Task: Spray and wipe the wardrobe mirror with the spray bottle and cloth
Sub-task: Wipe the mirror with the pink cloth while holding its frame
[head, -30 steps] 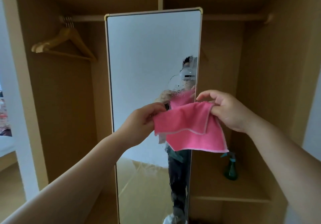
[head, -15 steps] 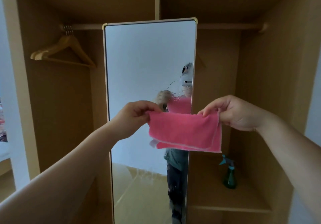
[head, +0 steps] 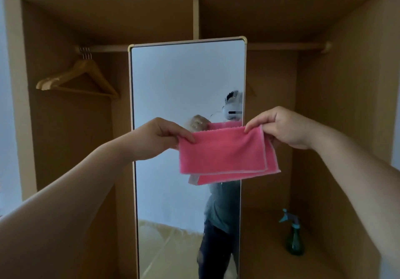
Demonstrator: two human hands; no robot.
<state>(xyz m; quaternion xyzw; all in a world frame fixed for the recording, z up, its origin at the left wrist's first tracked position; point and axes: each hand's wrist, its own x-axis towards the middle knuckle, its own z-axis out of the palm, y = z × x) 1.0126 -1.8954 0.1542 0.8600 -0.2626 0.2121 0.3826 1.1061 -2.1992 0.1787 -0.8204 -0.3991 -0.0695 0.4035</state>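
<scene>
A pink cloth (head: 225,153), folded in half, hangs stretched between my two hands in front of the tall wardrobe mirror (head: 179,88). My left hand (head: 160,133) pinches its upper left corner and my right hand (head: 281,127) pinches its upper right corner. Faint spray marks show on the glass near the right edge, above the cloth. The green spray bottle (head: 294,237) with a teal trigger stands on the wardrobe shelf at the lower right, apart from both hands.
The mirror stands upright between two open wooden wardrobe compartments. Wooden hangers (head: 80,79) hang from the rail (head: 104,49) in the left compartment. A person is reflected in the mirror's right side. The shelf (head: 266,246) under the bottle runs along the right compartment.
The cloth has been folded over and pulled flat between both hands. The view has tilted up, so the mirror and wardrobe appear lower in frame.
</scene>
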